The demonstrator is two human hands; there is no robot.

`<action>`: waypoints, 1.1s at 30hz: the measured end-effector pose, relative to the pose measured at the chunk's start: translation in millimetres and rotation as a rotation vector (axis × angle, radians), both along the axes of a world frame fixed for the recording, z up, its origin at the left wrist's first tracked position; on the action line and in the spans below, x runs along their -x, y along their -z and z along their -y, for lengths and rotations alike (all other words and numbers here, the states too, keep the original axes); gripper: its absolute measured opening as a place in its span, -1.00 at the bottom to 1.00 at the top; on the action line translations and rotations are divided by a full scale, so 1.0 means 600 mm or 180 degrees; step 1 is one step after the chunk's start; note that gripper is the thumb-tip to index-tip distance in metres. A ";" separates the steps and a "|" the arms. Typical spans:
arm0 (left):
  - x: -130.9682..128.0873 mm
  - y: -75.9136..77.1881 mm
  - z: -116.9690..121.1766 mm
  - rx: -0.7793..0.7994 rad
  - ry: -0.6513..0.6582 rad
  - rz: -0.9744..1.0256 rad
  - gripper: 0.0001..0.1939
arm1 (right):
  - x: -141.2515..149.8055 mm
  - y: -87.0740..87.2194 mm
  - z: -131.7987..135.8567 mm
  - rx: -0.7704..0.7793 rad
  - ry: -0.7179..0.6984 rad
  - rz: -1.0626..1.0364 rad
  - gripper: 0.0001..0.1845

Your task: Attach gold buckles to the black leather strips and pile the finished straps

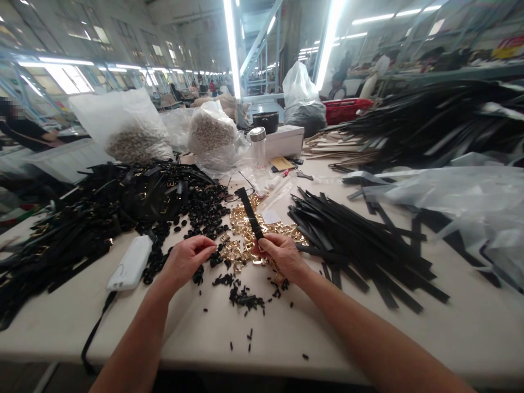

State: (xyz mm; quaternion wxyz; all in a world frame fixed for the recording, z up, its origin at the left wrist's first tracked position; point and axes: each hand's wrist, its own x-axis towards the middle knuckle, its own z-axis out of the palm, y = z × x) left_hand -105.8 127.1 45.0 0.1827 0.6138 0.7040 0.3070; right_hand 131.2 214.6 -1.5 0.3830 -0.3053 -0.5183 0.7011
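Head view. The work lies at the centre of the table [184, 338], between two bare hands. The right hand [284, 255] grips a black strip [249, 214] near its lower end, between thumb and fingers; the strip slants up and away to the left. Held so low, most of its length presumably stays exposed, with the gripped end turned to the other hand. The left hand [186, 261] is just beside it, fingers curled and thumb meeting forefinger; nothing shows in this pinch, though a very small piece could be hidden there. Beneath and beyond the strip, gold buckles [238, 252] are spread, apparently for easy reach from either side. Black rings [204, 210] border them on the left; loose strips [360, 243] form a bundle on the right, nearest the right hand. Buckled straps [135, 196] are heaped at far left, probably to keep them apart from the loose parts. Short black bits [245, 300] are scattered on the near side. A bottle [258, 153] and filled bags [212, 131] stand at the back, seemingly to leave the middle free. The white device [130, 265] lies left of the left hand.
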 end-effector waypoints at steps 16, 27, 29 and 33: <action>-0.025 0.015 -0.056 0.0562 0.0066 -0.1461 -0.88 | -0.001 -0.013 0.020 -0.0252 -0.0358 0.0267 -0.71; -0.067 0.041 -0.057 0.0126 -0.0402 0.3382 -0.66 | 0.005 0.001 0.021 -0.0084 -0.0071 0.0262 -0.67; -0.085 0.046 -0.056 0.0122 -0.0513 0.3815 -0.63 | 0.008 0.000 0.022 -0.0027 -0.0017 0.0235 -0.65; -0.109 0.052 -0.055 0.0059 -0.0357 0.4004 -0.68 | 0.014 0.001 0.023 -0.0045 -0.0011 0.0253 -0.64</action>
